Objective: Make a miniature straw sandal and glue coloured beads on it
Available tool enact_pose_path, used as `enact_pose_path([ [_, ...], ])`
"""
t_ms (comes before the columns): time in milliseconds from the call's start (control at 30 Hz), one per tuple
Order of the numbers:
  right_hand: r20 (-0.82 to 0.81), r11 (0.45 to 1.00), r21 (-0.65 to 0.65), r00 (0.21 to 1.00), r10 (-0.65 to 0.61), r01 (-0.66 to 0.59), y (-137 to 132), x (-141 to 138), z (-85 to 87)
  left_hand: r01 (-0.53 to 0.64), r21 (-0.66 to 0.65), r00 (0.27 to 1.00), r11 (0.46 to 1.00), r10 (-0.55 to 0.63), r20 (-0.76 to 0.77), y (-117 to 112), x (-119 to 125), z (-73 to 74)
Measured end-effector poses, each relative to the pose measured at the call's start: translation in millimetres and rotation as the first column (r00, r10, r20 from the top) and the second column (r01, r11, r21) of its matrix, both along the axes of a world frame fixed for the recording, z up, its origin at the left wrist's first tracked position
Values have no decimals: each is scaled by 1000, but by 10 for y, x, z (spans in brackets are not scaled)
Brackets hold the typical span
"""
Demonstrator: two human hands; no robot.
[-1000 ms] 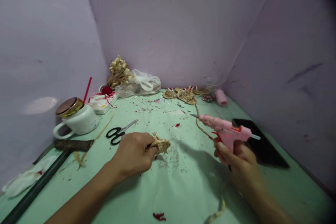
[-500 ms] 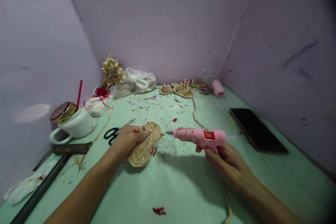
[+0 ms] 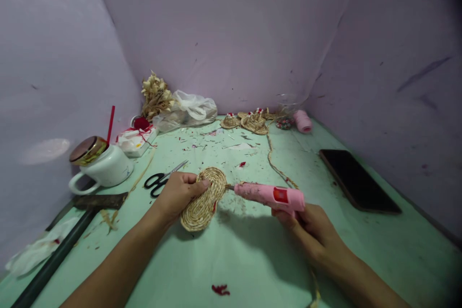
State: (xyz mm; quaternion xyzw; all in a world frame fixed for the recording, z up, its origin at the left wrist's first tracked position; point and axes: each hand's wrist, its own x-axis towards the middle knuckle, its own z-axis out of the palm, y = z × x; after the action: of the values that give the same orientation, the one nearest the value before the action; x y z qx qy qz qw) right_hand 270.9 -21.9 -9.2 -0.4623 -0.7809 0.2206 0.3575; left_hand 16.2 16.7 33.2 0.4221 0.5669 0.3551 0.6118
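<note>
Pinched between the thumb and fingers of my left hand [image 3: 182, 194] is a coiled straw sole [image 3: 202, 204], shaped like a small slipper sole and held tilted above the table. A pink glue gun [image 3: 269, 194] is gripped in my right hand [image 3: 306, 228]. Its metal nozzle points left and meets the sole's right edge, at a short straw end; whether it presses on it I cannot tell. Part of the glue gun's handle is hidden by my fingers. A braided straw cord [image 3: 277, 168] runs behind the glue gun.
Black-handled scissors [image 3: 157, 182], a hammer [image 3: 68, 240] and a white mug [image 3: 108, 168] lie or stand at left. A phone [image 3: 357, 180] rests at right. Along the back are finished straw pieces [image 3: 252, 122], a plastic bag [image 3: 191, 108] and a pink thread spool [image 3: 302, 121].
The glue gun has moved left and tilted, bringing its nozzle to the straw sole's edge. My left hand keeps hold of the sole, and the whole view has shifted slightly.
</note>
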Motion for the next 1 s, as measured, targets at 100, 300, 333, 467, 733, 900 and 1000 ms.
enact_pose_path([
  [100,0,1000,0,1000,-10,10,1,-8,6,12,11,1000,1000,-12,-1,-15,7,8],
  [300,23,995,96,1000,15,-17,10,-26,50,16,14,1000,1000,-16,6,-7,8,11],
  [333,28,994,103,999,18,-21,8,-27,56,20,15,1000,1000,-20,7,-5,6,9],
  [467,47,992,127,999,17,-23,-5,-28,67,18,20,1000,1000,-18,-7,-7,0,1],
  [733,77,991,126,997,28,-37,-6,-9,83,24,11,1000,1000,-25,16,-16,5,10],
  [900,74,987,152,997,32,-43,-9,-13,93,28,20,1000,999,-28,6,-16,15,13],
  [1000,87,987,157,996,26,-39,-14,-18,87,57,50,996,997,-54,-70,-7,3,-2],
])
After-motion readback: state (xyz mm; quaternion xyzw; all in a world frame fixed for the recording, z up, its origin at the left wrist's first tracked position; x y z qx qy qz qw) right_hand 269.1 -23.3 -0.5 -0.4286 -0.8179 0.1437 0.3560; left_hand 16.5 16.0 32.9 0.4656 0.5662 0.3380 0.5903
